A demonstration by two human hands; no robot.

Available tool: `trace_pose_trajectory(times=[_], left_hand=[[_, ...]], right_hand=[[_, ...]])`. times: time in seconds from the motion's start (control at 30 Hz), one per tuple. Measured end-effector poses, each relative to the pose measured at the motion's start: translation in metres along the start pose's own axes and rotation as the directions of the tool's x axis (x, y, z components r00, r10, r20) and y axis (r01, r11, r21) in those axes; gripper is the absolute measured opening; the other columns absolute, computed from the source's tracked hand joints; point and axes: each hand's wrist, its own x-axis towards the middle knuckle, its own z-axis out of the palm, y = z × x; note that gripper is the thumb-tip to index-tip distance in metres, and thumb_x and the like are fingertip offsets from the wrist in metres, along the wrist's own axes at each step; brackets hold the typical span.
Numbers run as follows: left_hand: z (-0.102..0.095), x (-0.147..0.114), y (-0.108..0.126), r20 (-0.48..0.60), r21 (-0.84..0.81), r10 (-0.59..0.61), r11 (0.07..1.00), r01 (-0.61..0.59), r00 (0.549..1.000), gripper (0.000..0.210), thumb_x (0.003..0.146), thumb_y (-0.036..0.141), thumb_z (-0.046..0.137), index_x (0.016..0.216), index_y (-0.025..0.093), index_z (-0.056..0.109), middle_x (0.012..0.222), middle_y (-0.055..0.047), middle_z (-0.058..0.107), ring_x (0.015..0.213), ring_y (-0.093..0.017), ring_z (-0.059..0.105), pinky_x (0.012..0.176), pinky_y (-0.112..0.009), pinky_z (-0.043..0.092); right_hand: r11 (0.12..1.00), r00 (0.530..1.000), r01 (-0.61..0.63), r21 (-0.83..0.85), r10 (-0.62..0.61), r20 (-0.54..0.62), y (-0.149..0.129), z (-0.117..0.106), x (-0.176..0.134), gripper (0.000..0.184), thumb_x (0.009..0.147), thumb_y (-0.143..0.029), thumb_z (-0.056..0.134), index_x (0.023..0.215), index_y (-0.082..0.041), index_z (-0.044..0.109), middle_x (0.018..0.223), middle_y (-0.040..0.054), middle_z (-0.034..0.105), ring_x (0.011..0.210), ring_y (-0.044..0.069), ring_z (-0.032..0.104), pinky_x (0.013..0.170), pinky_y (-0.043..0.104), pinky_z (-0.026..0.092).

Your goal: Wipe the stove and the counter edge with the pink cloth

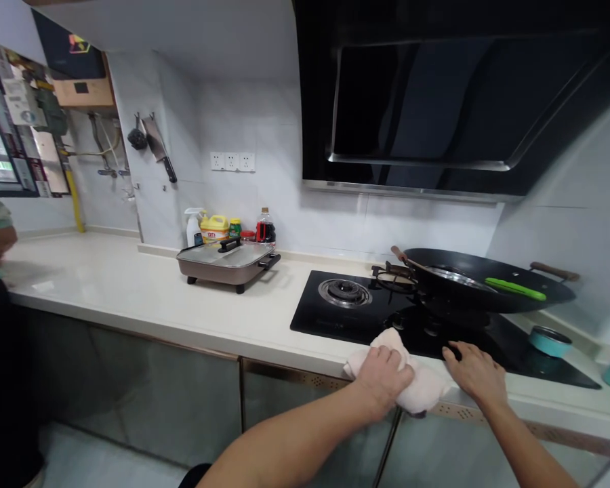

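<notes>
While the left hand (pixel 386 383) clutches cloth (pixel 423 385), the wok (pixel 457 293) twelve o'clock from the loosely spread right hand (pixel 476 373) holds a green-handled utensil (pixel 515 289).

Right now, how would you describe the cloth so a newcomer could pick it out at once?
Below the big black range hood lies a black cooktop. At its front edge, under the left hand, is the cloth: pale pink and crumpled, unlike the rigid wok and teal container nearby.

Bare hands (pixel 383 381), uncovered wrists (pixel 494 407), bare forearms (pixel 295 434)
</notes>
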Motion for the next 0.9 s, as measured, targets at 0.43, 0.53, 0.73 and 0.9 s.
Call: trace_pose_trajectory(times=[0.43, 0.53, 0.73, 0.9], left_hand=[[-0.198, -0.143, -0.091, 0.084, 0.772, -0.196, 0.633, 0.061, 0.977, 0.068, 0.074, 0.03, 0.084, 0.138, 0.026, 0.061, 0.153, -0.021, 0.052, 0.137, -0.039, 0.05, 0.111, -0.056, 0.037], [-0.235, -0.171, -0.115, 0.02, 0.833, -0.203, 0.545, 0.096, 0.979, 0.074, 0.069, 0.017, 0.083, 0.139, 0.027, 0.061, 0.157, -0.021, 0.05, 0.142, -0.04, 0.048, 0.115, -0.058, 0.034], [-0.252, -0.179, -0.122, 0.046, 0.876, -0.207, 0.479, 0.06, 0.977, 0.069, 0.069, 0.015, 0.08, 0.136, 0.025, 0.063, 0.15, -0.019, 0.057, 0.13, -0.04, 0.057, 0.102, -0.048, 0.048], [-0.208, -0.14, -0.091, 0.112, 0.889, -0.222, 0.458, 0.003, 0.969, 0.065, 0.069, 0.018, 0.082, 0.132, 0.024, 0.066, 0.14, -0.019, 0.061, 0.116, -0.039, 0.061, 0.093, -0.048, 0.051]], right_hand=[[0.998, 0.998, -0.063, 0.021, 0.063, 0.012, -0.017, -0.014, -0.004, 0.054, 0.099, -0.047, 0.038, 0.134, -0.023, 0.07, 0.149, 0.0077, 0.061, 0.137, 0.032, 0.051, 0.117, 0.048, 0.034], [0.998, 0.998, -0.067, 0.022, 0.067, 0.003, -0.021, -0.019, -0.005, 0.051, 0.1, -0.044, 0.039, 0.134, -0.022, 0.07, 0.149, 0.0092, 0.061, 0.139, 0.031, 0.05, 0.117, 0.047, 0.032], [0.997, 0.998, -0.066, 0.037, 0.066, 0.0, -0.022, -0.016, -0.005, 0.052, 0.101, -0.043, 0.039, 0.138, -0.019, 0.067, 0.151, 0.0101, 0.059, 0.142, 0.032, 0.047, 0.12, 0.051, 0.028], [0.996, 0.998, -0.066, 0.055, 0.067, -0.022, -0.023, -0.011, -0.005, 0.051, 0.101, -0.043, 0.04, 0.137, -0.018, 0.068, 0.151, 0.0104, 0.059, 0.143, 0.033, 0.046, 0.12, 0.052, 0.028]])
